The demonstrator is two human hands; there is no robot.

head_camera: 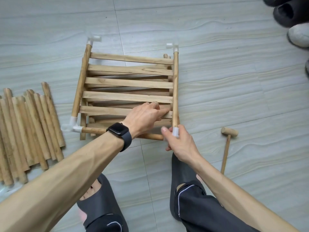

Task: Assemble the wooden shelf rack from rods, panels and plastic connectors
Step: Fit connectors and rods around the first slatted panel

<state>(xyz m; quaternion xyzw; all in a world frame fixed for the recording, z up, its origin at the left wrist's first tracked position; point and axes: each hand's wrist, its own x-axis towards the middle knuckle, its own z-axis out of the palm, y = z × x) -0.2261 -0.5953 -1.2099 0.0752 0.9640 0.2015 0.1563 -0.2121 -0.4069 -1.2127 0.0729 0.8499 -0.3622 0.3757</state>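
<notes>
On the floor [217,81], the right hand [181,144] clenches the near-right connector [175,132] of the half-built panel [128,83]. The left hand [143,117] presses flat-fingered on its slats. Uneven force could pop the near rod [93,130] loose.

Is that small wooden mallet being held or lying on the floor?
Lying flat on the pale tiled floor; the small wooden mallet has no hand touching it.

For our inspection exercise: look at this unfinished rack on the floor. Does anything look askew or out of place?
Yes. Beneath the parallel slats of the top panel, the lower slats cross at slants, so the stacked panels sit misaligned. Whether the near rod is seated in the connector that the right hand grips is hidden.
</notes>
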